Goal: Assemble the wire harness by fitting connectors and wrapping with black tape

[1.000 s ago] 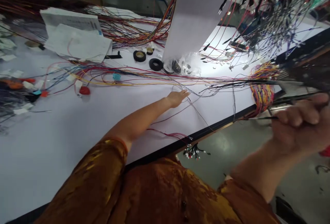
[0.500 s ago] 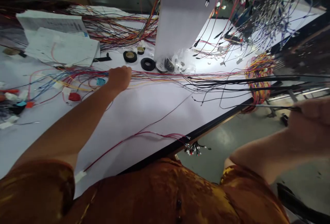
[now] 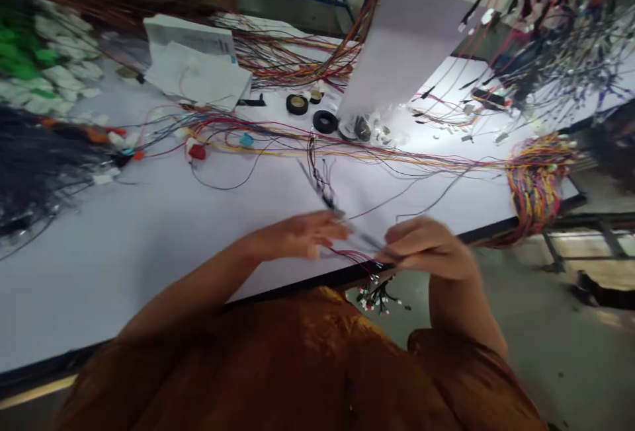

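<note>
My right hand [image 3: 430,246], near the table's front edge, is closed on a bundle of dark cables [image 3: 366,238], blurred by motion. The bundle slants up and left from my fingers, and its thin black ends [image 3: 321,183] spread over the white table. Beside the bundle is my left hand [image 3: 303,234], its fingers stretched out and apart; whether they touch the cables I cannot tell. Behind both hands a long run of red, yellow and blue wires [image 3: 357,147] lies across the table.
Black tape rolls [image 3: 325,121] and white papers [image 3: 198,74] lie behind the wires. A coiled wire bundle [image 3: 538,186] hangs over the table's right end. At left are dark wires [image 3: 34,166] and green and white connectors [image 3: 62,80]. More wires hang at upper right.
My right hand has come in from the far right, bringing the dark cables off the wire run. My left hand has left the wires and moved toward me and right. The view has shifted left.
</note>
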Motion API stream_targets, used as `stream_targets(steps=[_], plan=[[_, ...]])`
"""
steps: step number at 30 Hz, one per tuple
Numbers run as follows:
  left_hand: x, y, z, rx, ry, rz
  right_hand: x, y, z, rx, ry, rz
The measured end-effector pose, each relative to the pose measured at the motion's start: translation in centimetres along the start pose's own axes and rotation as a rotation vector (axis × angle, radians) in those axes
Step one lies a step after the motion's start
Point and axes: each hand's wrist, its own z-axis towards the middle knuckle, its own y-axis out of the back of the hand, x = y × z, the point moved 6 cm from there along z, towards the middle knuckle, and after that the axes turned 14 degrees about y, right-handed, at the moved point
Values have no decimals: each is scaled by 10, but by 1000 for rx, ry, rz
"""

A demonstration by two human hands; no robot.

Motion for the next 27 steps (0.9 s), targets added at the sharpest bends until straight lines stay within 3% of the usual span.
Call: stream_targets(steps=[1,2,3,7,10,13,18,22,25,27], plan=[[-2,3,-1,-95,-64,-208,-13,-17,-1,163,-66,33],[-3,12,-4,-212,-119,-375,-26,-30,-3,248,-113,71],[-4,24,-11,-347,-164,-501,-39,-36,-6,243,-146,99],[0,64,-60,-789,-301,-643,-91,-24,-24,-83,-299,9],[21,78,-98,-972,-349,-623,-119,-10,-36,-109,-388,-283],[55,84,-121,-1061,-316,-645,-141,-4,-40,-12,-457,-494],[100,86,-126,-1113,-206,-753,-164,-13,-34,45,-439,-594],[109,92,-129,-1158,-243,-840,-169,-32,-21,90,-344,-552],[110,96,-136,-1199,-262,-879,-170,-32,-18,-19,-329,-501],[110,93,-132,-1143,-232,-885,-173,-29,-19,-86,-356,-459]])
